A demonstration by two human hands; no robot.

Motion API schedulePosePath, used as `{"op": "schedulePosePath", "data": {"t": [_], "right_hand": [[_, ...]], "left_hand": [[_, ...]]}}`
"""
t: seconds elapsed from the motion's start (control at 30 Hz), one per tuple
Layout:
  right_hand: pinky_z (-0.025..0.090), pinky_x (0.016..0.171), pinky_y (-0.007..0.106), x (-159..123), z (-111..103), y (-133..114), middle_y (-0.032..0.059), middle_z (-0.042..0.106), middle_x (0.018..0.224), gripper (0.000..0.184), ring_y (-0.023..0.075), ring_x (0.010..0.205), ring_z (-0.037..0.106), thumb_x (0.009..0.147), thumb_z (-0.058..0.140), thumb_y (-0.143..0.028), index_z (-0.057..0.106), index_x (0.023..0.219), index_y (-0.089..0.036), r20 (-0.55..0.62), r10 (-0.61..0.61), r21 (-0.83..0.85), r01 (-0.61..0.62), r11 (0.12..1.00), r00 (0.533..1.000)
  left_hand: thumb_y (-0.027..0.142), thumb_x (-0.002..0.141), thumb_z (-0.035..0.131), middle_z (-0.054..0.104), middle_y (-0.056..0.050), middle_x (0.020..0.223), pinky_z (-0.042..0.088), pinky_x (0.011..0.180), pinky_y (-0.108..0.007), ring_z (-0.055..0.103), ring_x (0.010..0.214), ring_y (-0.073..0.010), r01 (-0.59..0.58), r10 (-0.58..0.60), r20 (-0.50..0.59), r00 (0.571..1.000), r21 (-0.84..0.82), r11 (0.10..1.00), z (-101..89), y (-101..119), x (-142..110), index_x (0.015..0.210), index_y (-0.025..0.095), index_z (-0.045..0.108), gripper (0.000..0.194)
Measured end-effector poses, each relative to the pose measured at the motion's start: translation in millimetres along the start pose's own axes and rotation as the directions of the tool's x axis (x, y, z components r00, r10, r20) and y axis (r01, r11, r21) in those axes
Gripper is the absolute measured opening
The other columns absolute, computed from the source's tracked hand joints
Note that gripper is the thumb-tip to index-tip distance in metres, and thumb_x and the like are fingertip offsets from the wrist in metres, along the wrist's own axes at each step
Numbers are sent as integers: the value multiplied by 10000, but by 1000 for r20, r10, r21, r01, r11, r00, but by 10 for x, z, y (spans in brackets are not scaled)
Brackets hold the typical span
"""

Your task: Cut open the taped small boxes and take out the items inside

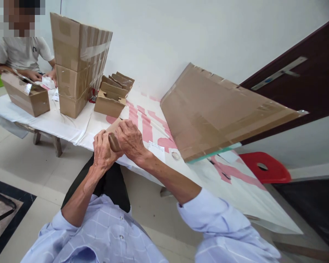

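The tabletop (142,102) with white cloth carries a big cardboard sheet (219,109), then stacked boxes (78,69), and beside them one open box (109,104). Smallest is the cardboard piece (114,141), near the tabletop's front edge. The left hand (105,151) and right hand (130,140) have fingers curled on it, gripping from both sides.
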State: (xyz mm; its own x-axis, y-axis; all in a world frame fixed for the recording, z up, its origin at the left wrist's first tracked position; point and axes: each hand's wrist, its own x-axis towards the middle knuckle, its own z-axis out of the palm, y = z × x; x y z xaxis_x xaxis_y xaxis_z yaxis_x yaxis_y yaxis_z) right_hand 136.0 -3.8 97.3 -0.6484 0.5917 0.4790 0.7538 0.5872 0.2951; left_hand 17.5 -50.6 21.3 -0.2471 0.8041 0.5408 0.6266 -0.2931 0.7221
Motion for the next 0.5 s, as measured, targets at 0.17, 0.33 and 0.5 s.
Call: {"op": "schedulePosePath", "data": {"t": [0.17, 0.33, 0.5], "right_hand": [[477, 937, 469, 19, 8, 6, 195, 705, 1070, 369, 339, 1084, 559, 1027, 410, -50, 773, 1050, -113, 21, -48, -23, 49, 999, 999], [472, 945, 476, 15, 37, 60, 186, 701, 1065, 354, 335, 1086, 549, 1048, 416, -86, 766, 1037, -133, -5, -87, 12, 88, 996, 996], [474, 962, 472, 20, 46, 97, 183, 695, 1087, 313, 335, 1112, 551, 1042, 445, -88, 754, 1045, -139, 11, -50, 52, 49, 997, 999]], "left_hand": [[261, 594, 944, 583, -195, 1479, 511, 1119, -565, 554, 1406, -411, -17, 17, -11, 1000, -2, 1000, 2, -9, -1, 1364, 219, 547, 867], [270, 593, 938, 601, -206, 1457, 510, 1114, -572, 570, 1387, -419, -23, 23, -35, 999, 3, 1000, 0, 1, 13, 1338, 201, 556, 840], [262, 615, 923, 603, -194, 1464, 503, 1120, -575, 575, 1376, -414, -38, 39, -39, 999, 9, 999, 8, 35, 13, 1329, 219, 556, 804]]}}
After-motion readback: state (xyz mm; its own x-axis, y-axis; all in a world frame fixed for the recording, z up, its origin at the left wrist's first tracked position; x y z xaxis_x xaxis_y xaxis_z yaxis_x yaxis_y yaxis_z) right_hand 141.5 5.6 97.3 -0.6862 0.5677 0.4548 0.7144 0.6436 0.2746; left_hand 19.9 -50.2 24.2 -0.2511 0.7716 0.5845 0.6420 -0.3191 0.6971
